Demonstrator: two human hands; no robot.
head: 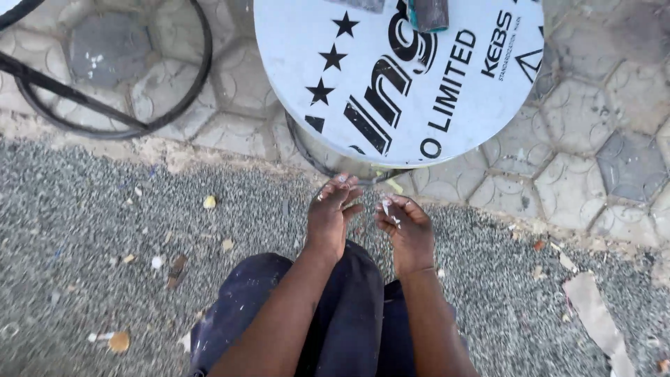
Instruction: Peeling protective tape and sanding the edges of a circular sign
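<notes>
Much of the scene was cut off or hard to read. The white round lid (398, 77), printed with black letters and stars, ran off the top edge of the frame, and the drum under it showed only as a dark sliver of rim at the lid's lower edge. Two objects on the lid at the top edge, a grey one (359, 5) and a teal-and-dark one (428, 14), were cropped so far that their kind could not be told. A black hoop (199, 66) with a bar across it, in the upper left of the frame, was also cropped by the left and top edges.

Both forearms came up from the bottom centre, above dark trousers (349, 314). The left hand (331, 216) and the right hand (406, 229) hung side by side, close but apart, just below the lid's lower rim, over the grey gravel (91, 209). The left hand's fingers pointed upward in the frame, loosely bunched, with pale smears on the tips; whether they held anything could not be told. The right hand's fingers were curled inward, with small white bits (388, 208) at the fingertips; whether these were pinched or merely stuck on was unclear.

Scraps of paper and litter lay scattered on the gravel, and hexagonal paving (593, 139) filled the right and top of the frame.
</notes>
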